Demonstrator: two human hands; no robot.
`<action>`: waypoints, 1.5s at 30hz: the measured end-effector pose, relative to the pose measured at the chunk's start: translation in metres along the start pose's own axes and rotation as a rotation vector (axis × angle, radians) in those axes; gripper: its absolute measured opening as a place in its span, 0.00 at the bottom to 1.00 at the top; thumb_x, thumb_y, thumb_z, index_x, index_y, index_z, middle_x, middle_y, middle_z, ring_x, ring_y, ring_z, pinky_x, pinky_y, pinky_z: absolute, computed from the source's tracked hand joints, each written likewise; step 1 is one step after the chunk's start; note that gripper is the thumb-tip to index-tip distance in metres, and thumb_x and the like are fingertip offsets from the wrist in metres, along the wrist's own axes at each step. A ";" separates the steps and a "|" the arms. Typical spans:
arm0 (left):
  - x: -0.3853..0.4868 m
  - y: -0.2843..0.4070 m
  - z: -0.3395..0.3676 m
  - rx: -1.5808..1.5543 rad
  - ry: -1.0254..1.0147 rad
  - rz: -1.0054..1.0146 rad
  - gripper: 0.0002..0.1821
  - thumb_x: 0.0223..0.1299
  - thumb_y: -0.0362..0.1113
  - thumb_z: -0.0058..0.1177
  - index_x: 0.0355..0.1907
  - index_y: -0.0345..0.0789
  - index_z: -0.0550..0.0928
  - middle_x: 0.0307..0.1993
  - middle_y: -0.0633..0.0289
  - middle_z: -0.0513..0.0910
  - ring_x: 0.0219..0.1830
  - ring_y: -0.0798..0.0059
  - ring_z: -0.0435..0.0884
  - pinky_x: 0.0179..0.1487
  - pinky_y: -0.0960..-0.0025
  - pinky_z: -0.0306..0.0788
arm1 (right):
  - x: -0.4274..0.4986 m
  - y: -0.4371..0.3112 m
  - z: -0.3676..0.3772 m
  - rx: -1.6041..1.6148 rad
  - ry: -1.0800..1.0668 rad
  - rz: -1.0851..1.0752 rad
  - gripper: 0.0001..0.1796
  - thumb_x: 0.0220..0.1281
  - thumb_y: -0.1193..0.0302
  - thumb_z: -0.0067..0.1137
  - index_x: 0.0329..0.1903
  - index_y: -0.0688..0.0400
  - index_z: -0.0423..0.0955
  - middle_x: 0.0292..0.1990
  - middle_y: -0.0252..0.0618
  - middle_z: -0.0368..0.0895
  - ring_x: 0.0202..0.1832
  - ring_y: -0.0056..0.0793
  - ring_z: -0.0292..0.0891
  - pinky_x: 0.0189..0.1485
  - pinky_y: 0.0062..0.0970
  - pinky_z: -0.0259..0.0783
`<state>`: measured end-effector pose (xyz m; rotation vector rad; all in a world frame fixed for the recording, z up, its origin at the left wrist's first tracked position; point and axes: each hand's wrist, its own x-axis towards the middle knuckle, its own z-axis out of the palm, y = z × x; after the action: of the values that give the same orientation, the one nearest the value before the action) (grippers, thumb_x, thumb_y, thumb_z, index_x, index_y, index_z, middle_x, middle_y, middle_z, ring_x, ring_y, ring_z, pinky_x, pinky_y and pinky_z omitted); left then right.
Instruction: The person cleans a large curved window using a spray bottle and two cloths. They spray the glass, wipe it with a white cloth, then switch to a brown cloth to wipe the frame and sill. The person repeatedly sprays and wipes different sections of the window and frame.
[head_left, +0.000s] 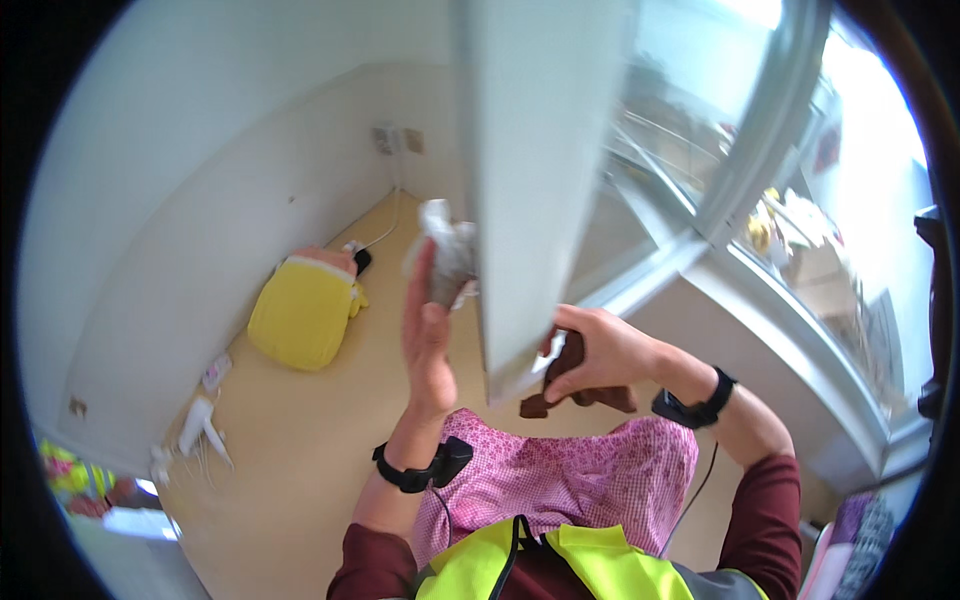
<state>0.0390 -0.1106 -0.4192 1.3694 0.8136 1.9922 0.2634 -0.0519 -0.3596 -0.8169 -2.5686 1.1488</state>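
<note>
A tall white panel (544, 180), perhaps a door or window sash seen edge-on, stands upright between my two hands. On its left side, my left hand (429, 360) is raised, holding a crumpled white tissue or cloth (451, 244) against or very near the panel; motion blurs it. My right hand (611, 349) is at the panel's lower right edge, with its fingers around a dark brown cloth (568, 367). A small white bit shows beside that cloth; what it is, I cannot tell. Both wrists wear black straps with small devices.
A yellow cushion-like item (304, 315) lies on the tan floor (300, 450) by the wall. A white hair dryer (196, 427) with its cord is at the left. Windows (660, 135) are on the right. Another person's hi-vis clothing (71, 469) shows at lower left.
</note>
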 end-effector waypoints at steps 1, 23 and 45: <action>0.000 -0.004 0.000 0.028 0.010 -0.017 0.43 0.72 0.64 0.34 0.74 0.30 0.54 0.71 0.54 0.61 0.71 0.66 0.61 0.71 0.61 0.55 | 0.003 0.001 -0.002 0.014 -0.011 -0.012 0.33 0.41 0.62 0.78 0.51 0.58 0.73 0.43 0.40 0.83 0.44 0.38 0.81 0.49 0.34 0.76; -0.007 0.011 0.068 -0.082 0.668 0.075 0.41 0.72 0.66 0.28 0.73 0.34 0.57 0.73 0.61 0.58 0.73 0.67 0.57 0.74 0.60 0.52 | -0.078 0.114 -0.091 0.298 0.518 -0.144 0.19 0.47 0.64 0.78 0.38 0.58 0.77 0.35 0.31 0.79 0.41 0.20 0.75 0.47 0.24 0.72; -0.031 -0.011 -0.037 0.227 0.216 -0.343 0.29 0.71 0.42 0.46 0.71 0.35 0.61 0.66 0.52 0.66 0.66 0.57 0.66 0.67 0.55 0.68 | -0.100 0.224 -0.152 0.447 1.488 -0.175 0.12 0.56 0.78 0.63 0.30 0.57 0.66 0.35 0.28 0.71 0.37 0.14 0.65 0.44 0.15 0.64</action>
<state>0.0150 -0.1322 -0.4563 1.0531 1.3126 1.8362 0.4969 0.1073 -0.4192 -0.8058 -1.0751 0.5651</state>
